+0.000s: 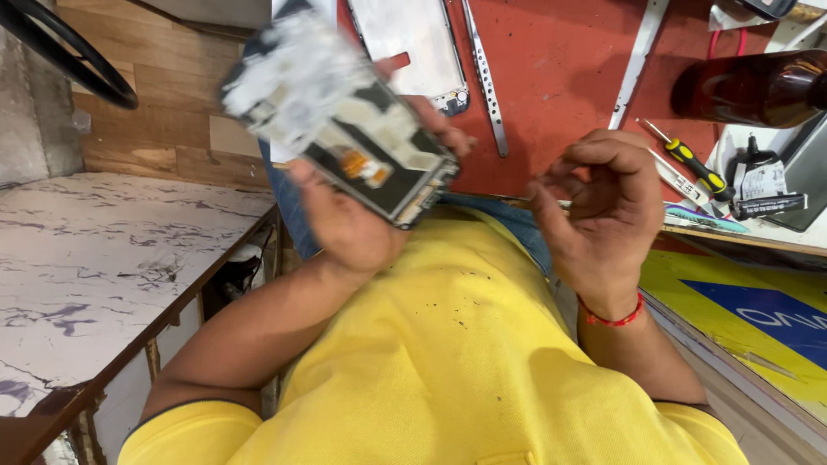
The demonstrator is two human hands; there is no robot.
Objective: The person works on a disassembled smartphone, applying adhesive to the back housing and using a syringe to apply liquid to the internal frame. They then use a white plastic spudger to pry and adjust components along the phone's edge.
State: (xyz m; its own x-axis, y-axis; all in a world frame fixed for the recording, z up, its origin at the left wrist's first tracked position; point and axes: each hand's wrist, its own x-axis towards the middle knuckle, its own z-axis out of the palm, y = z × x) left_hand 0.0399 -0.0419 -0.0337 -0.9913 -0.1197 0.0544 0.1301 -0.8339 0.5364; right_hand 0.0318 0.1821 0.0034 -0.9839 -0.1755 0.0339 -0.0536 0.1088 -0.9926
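Yellow shirt point(448, 344) fills the foreground, worn by the person looking down. Their left hand point(349, 220) has its grip closed around an opened phone point(340, 116), back cover off and inner parts showing, held tilted above the lap, its upper end blurred. Their right hand point(603, 211) hovers beside it, fingers curled loosely and holding nothing. Beyond lies a red worktop point(560, 69) with a yellow-handled screwdriver point(689, 159), metal strips point(484, 77) and a brown bottle point(758, 86).

Opened phone point(345, 120) lies in left hand point(345, 220), screwdriver point(693, 164) far right.
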